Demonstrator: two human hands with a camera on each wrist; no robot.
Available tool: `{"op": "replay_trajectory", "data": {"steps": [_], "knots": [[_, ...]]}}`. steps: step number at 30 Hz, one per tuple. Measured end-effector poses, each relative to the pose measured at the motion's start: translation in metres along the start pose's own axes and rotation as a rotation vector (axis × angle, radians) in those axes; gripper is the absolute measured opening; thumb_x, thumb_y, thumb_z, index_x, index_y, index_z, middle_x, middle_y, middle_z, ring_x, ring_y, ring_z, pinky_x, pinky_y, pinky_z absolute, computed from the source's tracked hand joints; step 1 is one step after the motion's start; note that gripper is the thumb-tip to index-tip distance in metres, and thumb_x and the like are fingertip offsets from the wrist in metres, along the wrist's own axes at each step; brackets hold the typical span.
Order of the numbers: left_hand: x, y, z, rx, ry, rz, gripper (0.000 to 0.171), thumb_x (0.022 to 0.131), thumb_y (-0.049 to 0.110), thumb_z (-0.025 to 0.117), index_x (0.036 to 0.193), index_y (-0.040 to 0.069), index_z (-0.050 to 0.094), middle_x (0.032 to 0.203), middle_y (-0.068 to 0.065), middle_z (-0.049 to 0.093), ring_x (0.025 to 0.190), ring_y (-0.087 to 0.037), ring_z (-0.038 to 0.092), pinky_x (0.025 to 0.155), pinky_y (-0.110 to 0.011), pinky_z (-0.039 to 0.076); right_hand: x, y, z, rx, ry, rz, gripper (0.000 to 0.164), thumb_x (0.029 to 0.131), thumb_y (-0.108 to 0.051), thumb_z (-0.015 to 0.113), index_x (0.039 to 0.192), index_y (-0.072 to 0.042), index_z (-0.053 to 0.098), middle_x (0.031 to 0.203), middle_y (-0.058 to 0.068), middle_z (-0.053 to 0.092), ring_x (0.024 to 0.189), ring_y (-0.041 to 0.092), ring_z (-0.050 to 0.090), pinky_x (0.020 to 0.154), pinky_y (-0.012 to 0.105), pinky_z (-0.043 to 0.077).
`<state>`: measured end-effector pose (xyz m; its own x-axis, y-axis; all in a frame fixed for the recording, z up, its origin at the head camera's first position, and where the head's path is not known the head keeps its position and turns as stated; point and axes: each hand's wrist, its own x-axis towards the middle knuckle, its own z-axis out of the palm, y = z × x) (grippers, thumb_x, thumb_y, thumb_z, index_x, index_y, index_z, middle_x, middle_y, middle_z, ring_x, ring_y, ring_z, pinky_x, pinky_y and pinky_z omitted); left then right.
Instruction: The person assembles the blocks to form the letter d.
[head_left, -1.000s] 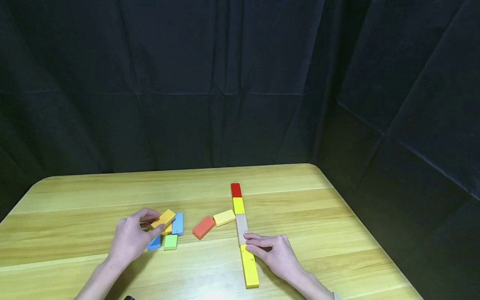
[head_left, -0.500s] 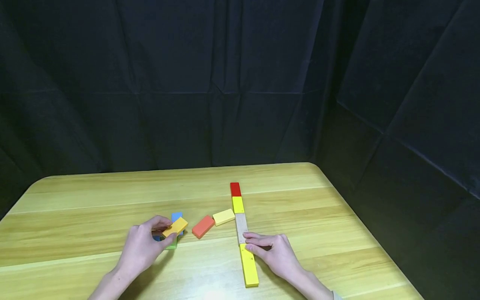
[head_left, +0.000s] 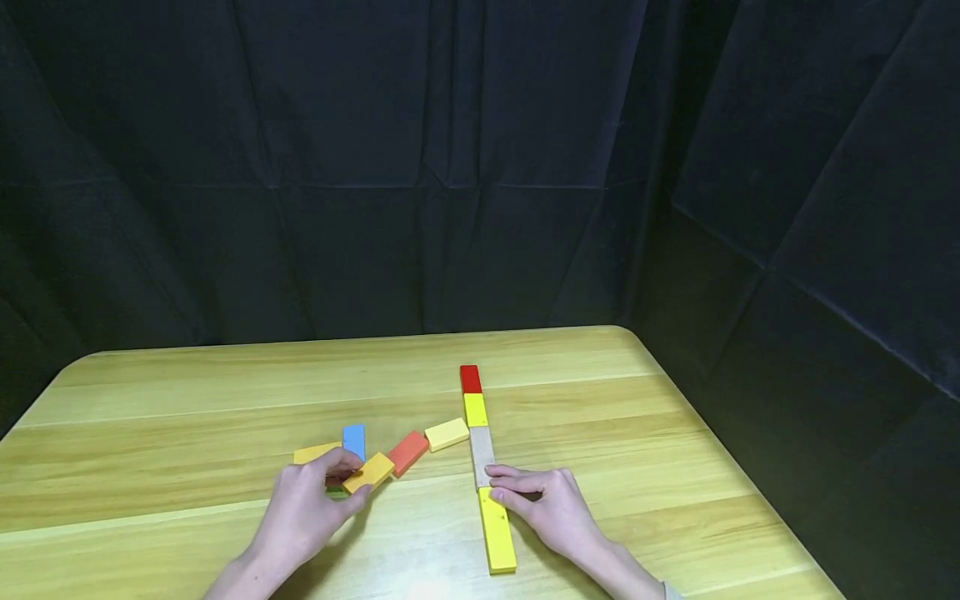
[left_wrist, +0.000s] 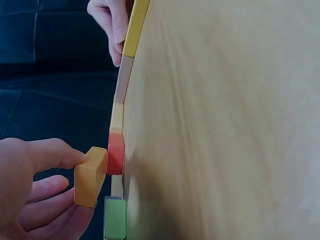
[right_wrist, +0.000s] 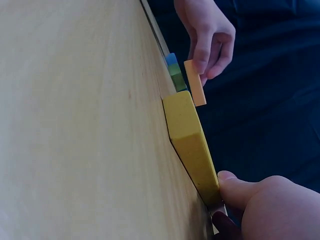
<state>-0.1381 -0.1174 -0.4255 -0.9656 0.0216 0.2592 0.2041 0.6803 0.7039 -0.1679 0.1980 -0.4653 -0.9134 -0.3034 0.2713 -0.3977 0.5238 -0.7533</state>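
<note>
In the head view, my left hand pinches an orange block between thumb and fingers. It hovers tilted above the table, just in front of a coral-red block; whether they touch I cannot tell. A pale yellow block bridges from the red one to a straight row. That row has a dark red block, a short yellow block, a grey block and a long yellow block. My right hand rests its fingertips on the grey block and its thumb on the long yellow one.
Behind my left hand lie a blue block and another orange block. A green block shows low in the left wrist view. The wooden table ends at a dark curtain.
My left hand has moved right with the orange block, from over the loose blocks to in front of the coral-red block. The right hand has stayed in place.
</note>
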Motion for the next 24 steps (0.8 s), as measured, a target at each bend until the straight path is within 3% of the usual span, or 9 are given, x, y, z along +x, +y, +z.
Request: {"op": "replay_trajectory", "data": {"steps": [7,14,24], "knots": [[-0.008,0.004,0.006,0.038,0.003,0.072,0.024,0.072,0.004,0.086,0.088,0.014,0.071,0.087,0.001,0.076,0.078,-0.011,0.071,0.07,-0.024,0.058,0.0,0.0,0.001,0.004,0.003,-0.005,0.014,0.086,-0.029,0.078,0.098,-0.023,0.081,0.111,-0.019,0.072,0.109,0.007,0.067,0.102,0.034,0.051],[-0.013,0.007,0.011,0.065,-0.044,0.063,0.028,0.07,0.003,0.088,0.088,0.013,0.069,0.086,0.001,0.076,0.073,-0.008,0.068,0.065,-0.019,0.055,0.001,0.0,0.001,0.002,0.006,-0.009,0.014,0.086,-0.028,0.079,0.098,-0.023,0.081,0.111,-0.019,0.073,0.109,0.007,0.067,0.101,0.033,0.051],[-0.012,0.005,0.011,0.004,-0.091,0.014,0.033,0.067,0.009,0.091,0.091,0.011,0.069,0.089,0.002,0.075,0.07,-0.006,0.068,0.064,-0.018,0.054,0.0,0.0,0.0,0.008,0.001,0.013,0.014,0.085,-0.031,0.078,0.098,-0.025,0.081,0.111,-0.021,0.072,0.109,0.006,0.067,0.103,0.033,0.05]]}}
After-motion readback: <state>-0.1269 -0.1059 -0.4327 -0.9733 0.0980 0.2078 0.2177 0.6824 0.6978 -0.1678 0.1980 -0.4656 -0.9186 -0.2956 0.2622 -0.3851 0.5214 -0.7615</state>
